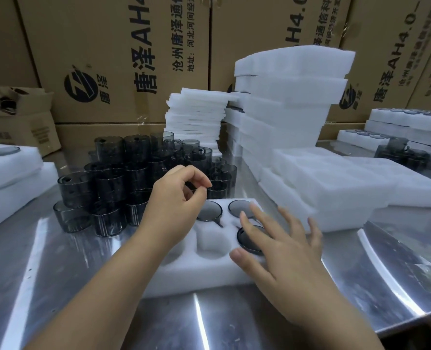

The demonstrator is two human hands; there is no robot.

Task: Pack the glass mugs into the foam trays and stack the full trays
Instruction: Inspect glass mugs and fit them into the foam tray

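A white foam tray (pixel 204 270) lies on the steel table in front of me. Three smoky glass mugs sit in its pockets: one at the back middle (pixel 210 210), one at the back right (pixel 239 207), one in the front right pocket (pixel 251 242). An empty pocket (pixel 212 239) shows in the middle. My left hand (pixel 176 205) hovers over the tray's left side, fingers loosely curled, holding nothing. My right hand (pixel 280 246) lies with spread, straight fingers over the front right mug. A pile of loose dark glass mugs (pixel 123 178) stands stacked behind and left of the tray.
Stacks of empty foam trays (pixel 290 102) and thin foam sheets (pixel 196 117) rise behind the tray. More foam trays (pixel 340 183) lie to the right. Filled trays sit at far right (pixel 411 122) and far left (pixel 7 168). Cardboard boxes (pixel 123 59) wall the back.
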